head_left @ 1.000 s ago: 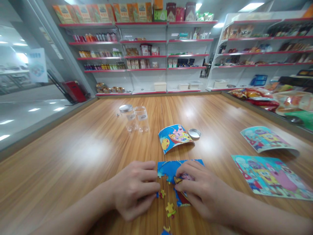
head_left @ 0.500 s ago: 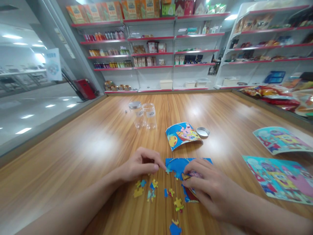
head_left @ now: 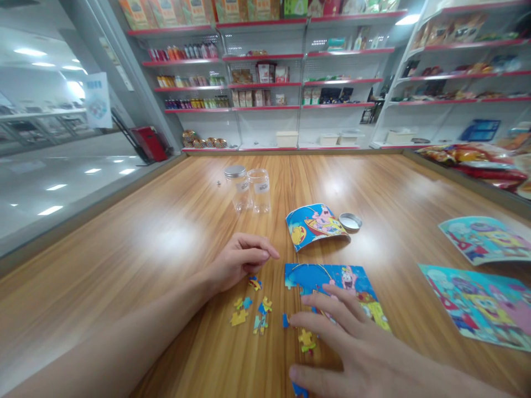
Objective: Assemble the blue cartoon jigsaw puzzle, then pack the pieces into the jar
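My right hand [head_left: 352, 337] is spread over the lower part of a partly assembled jigsaw puzzle [head_left: 305, 273], with its fingertips by loose pieces. The puzzle is blue with pink and yellow cartoon figures; my hand hides part of it. A yellow puzzle piece [head_left: 307, 340] shows between my fingers, and a blue piece [head_left: 299, 390] sticks out below the thumb. Left of the puzzle, my left hand [head_left: 243, 258] rests curled on the table, index finger and thumb together, nothing visible in it. Close to it lie a small dark-and-yellow piece [head_left: 254, 283] and several other loose pieces [head_left: 239, 316].
A curved picture card [head_left: 317, 226] and a metal lid [head_left: 350, 222] lie beyond the puzzle. Two clear jars [head_left: 260, 193] stand farther back, one lidded. At right are a finished puzzle [head_left: 477, 304] and its curved card [head_left: 485, 237]. Stocked shelves [head_left: 265, 110] line the back.
My right hand has moved down and opened out, uncovering the puzzle's upper right. My left hand has drawn back from the puzzle's left edge. The view has shifted slightly.
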Available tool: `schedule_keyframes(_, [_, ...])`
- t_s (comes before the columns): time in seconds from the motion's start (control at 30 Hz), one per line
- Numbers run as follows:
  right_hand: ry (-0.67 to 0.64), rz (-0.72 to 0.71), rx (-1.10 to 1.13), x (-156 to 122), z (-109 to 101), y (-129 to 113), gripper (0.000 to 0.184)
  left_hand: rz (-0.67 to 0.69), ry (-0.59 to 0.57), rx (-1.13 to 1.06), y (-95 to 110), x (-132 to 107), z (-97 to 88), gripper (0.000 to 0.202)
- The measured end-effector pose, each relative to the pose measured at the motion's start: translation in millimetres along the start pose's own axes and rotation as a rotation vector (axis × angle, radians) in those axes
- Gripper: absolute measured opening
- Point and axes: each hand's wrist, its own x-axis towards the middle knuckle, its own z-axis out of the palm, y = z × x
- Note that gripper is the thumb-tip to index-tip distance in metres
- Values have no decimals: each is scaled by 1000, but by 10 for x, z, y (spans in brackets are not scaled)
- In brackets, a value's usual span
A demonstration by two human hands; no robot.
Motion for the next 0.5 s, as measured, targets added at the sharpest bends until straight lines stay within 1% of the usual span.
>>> schedule_keyframes(0.23, [-12,9,56,-3,60,33,14,36,-41,139,-15,-14,6,21])
schedule_keyframes(0.5, [28,74,115,-3,124,48,22,42,-65,252,25,-33,22,23])
